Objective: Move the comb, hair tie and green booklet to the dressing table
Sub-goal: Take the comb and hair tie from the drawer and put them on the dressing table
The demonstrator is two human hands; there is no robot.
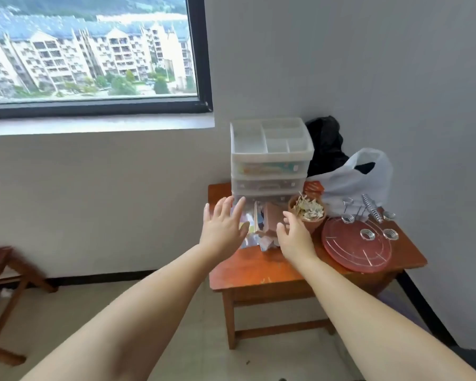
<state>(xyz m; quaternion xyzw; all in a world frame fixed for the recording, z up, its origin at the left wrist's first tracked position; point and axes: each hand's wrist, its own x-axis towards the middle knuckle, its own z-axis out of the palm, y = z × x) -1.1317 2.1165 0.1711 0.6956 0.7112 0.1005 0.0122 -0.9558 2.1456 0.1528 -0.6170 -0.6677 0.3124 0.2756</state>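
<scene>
Both arms reach forward over a small orange-brown wooden table (259, 273) in the room's corner. My left hand (223, 229) is open with fingers spread, in front of the pulled-out bottom drawer (261, 215) of a translucent plastic drawer unit (270, 158). My right hand (296, 237) is open at the drawer's right side, fingers slightly curled, holding nothing. The drawer's contents look like blurred papers and a brownish item. I cannot pick out a comb, hair tie or green booklet.
A clay pot (308, 213) of small pale bits stands right of the drawer. A red round lid (355, 250) with metal pieces lies at the table's right. White (355, 180) and black (326, 144) bags sit behind. A wooden stool (0, 273) stands left.
</scene>
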